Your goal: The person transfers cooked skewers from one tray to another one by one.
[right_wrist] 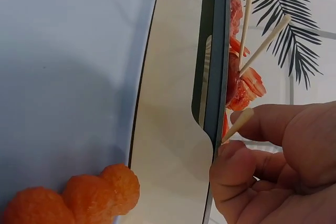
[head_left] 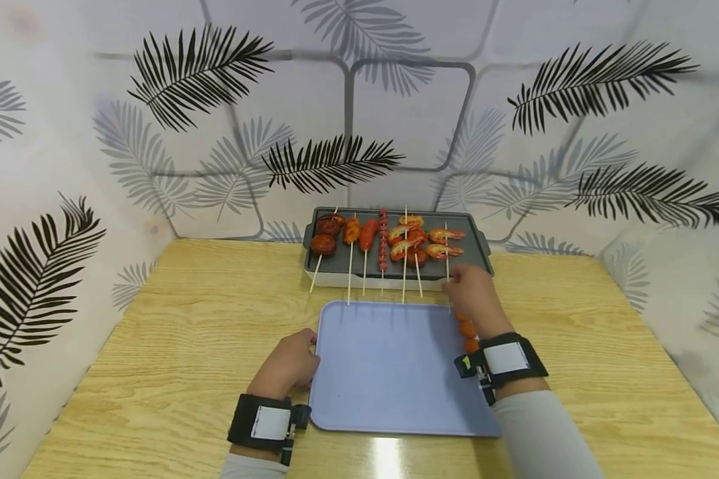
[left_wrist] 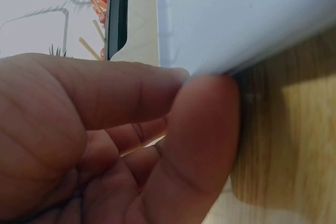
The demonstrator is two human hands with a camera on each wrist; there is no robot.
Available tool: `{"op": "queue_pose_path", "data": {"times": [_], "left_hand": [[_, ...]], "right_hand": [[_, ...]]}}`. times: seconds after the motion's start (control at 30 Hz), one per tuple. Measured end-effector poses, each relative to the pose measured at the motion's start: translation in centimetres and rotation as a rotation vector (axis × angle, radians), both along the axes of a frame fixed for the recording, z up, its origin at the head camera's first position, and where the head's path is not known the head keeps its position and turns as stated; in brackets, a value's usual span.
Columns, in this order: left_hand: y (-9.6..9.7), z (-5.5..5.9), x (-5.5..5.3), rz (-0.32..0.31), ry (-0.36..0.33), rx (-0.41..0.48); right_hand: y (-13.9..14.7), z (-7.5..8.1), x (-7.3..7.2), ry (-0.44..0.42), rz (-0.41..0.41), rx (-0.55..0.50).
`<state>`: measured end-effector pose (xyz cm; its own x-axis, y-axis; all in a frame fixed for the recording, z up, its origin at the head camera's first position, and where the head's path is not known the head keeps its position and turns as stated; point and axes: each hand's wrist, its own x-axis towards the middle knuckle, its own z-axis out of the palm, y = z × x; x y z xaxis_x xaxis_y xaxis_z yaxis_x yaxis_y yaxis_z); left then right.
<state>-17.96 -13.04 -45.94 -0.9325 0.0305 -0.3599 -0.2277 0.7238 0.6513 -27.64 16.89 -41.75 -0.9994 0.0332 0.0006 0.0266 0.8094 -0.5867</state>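
Note:
My left hand [head_left: 289, 362] pinches the left rim of a pale blue tray [head_left: 389, 372] between thumb and fingers; the left wrist view shows the thumb [left_wrist: 202, 124] against the tray's edge. At the right end of a dark grill pan [head_left: 476, 263], my right hand [head_left: 473, 299] pinches the stick of a shrimp skewer [head_left: 446, 251]. In the right wrist view the end of that stick [right_wrist: 239, 124] sticks out between thumb and forefinger. The shrimp still lie over the pan. Several orange balls [right_wrist: 89, 198] are at the tray's right edge, partly hidden by my right hand and wrist in the head view.
Left of the shrimp skewer, the pan carries another shrimp skewer [head_left: 404, 247], a thin skewer of small red pieces [head_left: 383, 239], sausages [head_left: 368, 234] and dark round pieces [head_left: 323, 244]. Their sticks overhang the front. A patterned wall stands behind the wooden table [head_left: 216, 306].

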Motion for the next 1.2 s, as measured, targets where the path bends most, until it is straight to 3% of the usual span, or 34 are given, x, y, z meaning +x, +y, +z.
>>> {"op": "queue_pose_path", "data": {"times": [0.27,0.5,0.77,1.2], "left_hand": [[0.0,0.1,0.0,0.008,0.002,0.003],[0.0,0.1,0.1,0.003,0.005,0.008],[0.1,0.3,0.1,0.005,0.0,0.01],[-0.1,0.0,0.0,0.006,0.002,0.023]], "right_hand": [[0.2,0.4,-0.3,0.02,0.01,0.01],[0.1,0.5,0.0,-0.02,0.002,-0.008],[0.2,-0.1,-0.1,-0.047,0.002,-0.002],[0.5,-2.1,0.5,0.016,0.024,-0.059]]}}
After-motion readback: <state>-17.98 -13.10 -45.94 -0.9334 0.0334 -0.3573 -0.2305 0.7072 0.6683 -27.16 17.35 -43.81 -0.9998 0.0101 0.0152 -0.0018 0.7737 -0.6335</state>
